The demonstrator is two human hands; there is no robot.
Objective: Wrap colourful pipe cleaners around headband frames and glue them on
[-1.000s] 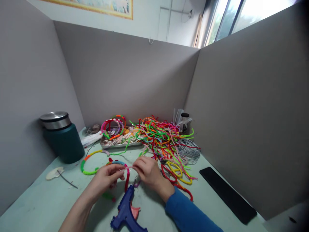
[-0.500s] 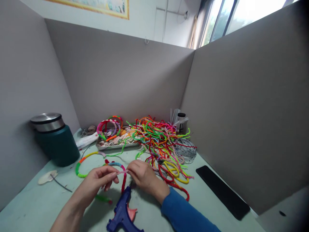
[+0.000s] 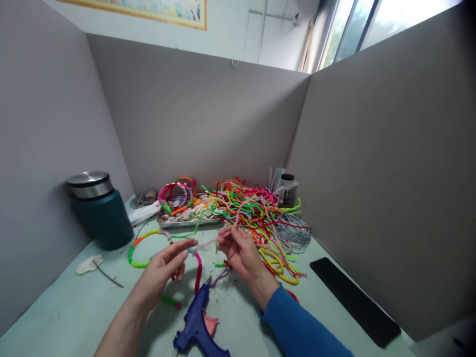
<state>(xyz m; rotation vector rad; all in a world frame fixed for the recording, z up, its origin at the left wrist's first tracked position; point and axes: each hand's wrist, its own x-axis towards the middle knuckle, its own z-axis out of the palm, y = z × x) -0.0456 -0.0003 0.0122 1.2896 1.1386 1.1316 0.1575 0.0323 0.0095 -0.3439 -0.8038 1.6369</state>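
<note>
My left hand (image 3: 163, 270) pinches the near end of a pale pink pipe cleaner (image 3: 211, 241) beside a partly wrapped ring (image 3: 196, 270) of red, pink and blue. My right hand (image 3: 241, 250), in a blue sleeve, pinches the same pink pipe cleaner further along and holds it lifted, stretched between the two hands. A blue glue gun (image 3: 199, 322) lies on the table just below both hands.
A big tangle of coloured pipe cleaners (image 3: 249, 208) lies behind the hands, next to a metal tray (image 3: 186, 220) with finished rings. A green-orange ring (image 3: 143, 248), a teal flask (image 3: 102, 213), a wire coil (image 3: 295, 230) and a black phone (image 3: 355, 300) sit around. Grey partitions enclose the table.
My right hand has risen and moved right, pulling the pink pipe cleaner out longer between the hands. My left hand stays near the wrapped ring.
</note>
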